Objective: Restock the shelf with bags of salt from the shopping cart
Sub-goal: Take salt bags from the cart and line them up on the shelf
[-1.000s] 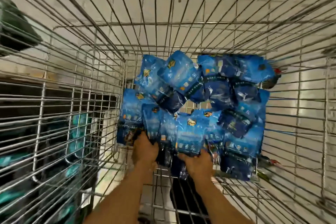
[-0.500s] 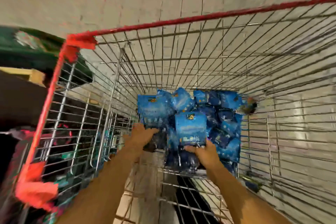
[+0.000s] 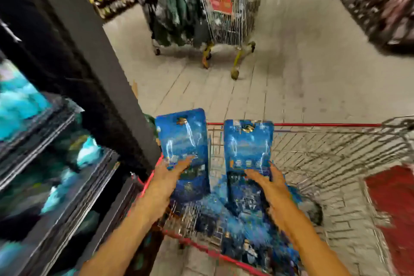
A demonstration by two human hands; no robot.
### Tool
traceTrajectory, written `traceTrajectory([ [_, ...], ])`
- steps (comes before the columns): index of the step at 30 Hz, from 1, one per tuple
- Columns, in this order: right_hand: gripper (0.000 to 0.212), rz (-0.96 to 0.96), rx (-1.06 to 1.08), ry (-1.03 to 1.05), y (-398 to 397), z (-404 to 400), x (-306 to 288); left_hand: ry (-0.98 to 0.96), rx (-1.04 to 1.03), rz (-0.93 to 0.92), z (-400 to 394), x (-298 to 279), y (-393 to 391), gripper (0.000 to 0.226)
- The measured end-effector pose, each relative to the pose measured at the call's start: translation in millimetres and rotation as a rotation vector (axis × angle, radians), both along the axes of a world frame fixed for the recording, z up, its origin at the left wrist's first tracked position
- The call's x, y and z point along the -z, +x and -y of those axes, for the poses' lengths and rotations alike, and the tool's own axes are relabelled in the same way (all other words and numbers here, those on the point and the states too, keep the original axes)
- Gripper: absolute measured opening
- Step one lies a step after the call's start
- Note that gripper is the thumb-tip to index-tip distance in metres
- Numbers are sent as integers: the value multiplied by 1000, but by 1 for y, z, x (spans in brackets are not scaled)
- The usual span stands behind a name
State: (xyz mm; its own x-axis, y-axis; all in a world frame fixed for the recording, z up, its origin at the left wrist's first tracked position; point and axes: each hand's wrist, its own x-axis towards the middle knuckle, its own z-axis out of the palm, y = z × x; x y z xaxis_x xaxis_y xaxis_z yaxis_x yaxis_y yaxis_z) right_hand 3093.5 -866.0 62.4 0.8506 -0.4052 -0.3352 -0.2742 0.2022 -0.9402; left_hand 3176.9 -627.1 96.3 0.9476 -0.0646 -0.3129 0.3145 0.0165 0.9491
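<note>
Two blue salt bags are held upright over a wire cart point(image 3: 336, 150), one per hand, w/ heavy motion blur throughout. Left hand point(image 3: 168, 171) grips the left bag point(image 3: 182, 139) at its lower part, thumb laid across the front, fingers presumably behind but hidden. Right hand point(image 3: 268, 181) grips the right bag point(image 3: 247, 143) the same way, thumb on the front, fingers wrapped round the bag's right edge. Both bags sit near frame centre, side by side and apart, tops pointing to 12 o'clock, above the cart's red rim.

More blue bags point(image 3: 235, 219) lie piled in the cart bottom at approx 6 o'clock, between the forearms. Shelf point(image 3: 58, 163) runs along 8 to 9 o'clock, dark tiers w/ teal-blue packs, too blurred to read. A dark post point(image 3: 94, 56) stands at 10 o'clock. Another cart point(image 3: 230, 13) w/ green goods beside it stands at 12 o'clock on the tiled floor point(image 3: 302, 74).

Handling, as a guess: bags look like glossy film pouches, so prob slick, and dense for their size. They stand flat and fairly stiff when held low, but contents may shift and sag. A firm pinch across the lower body, as here, or support under the base, seems safest; the top seal looks a weak spot to hold.
</note>
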Motion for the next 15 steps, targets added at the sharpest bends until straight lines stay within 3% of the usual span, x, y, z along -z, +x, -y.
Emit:
traceTrajectory([
  [2, 45, 122, -52, 18, -5, -29, -42, 71, -4, 147, -34, -47, -18, 22],
  [3, 43, 185, -77, 23, -7, -45, -64, 92, -14, 200, -51, -70, -27, 21],
  [9, 38, 492, -286, 148, -19, -132, -174, 157, -175, 415, -138, -187, -102, 34],
  [15, 42, 657, -571, 253, -22, -218, -256, 245, -391, 616, -214, -266, -176, 36],
])
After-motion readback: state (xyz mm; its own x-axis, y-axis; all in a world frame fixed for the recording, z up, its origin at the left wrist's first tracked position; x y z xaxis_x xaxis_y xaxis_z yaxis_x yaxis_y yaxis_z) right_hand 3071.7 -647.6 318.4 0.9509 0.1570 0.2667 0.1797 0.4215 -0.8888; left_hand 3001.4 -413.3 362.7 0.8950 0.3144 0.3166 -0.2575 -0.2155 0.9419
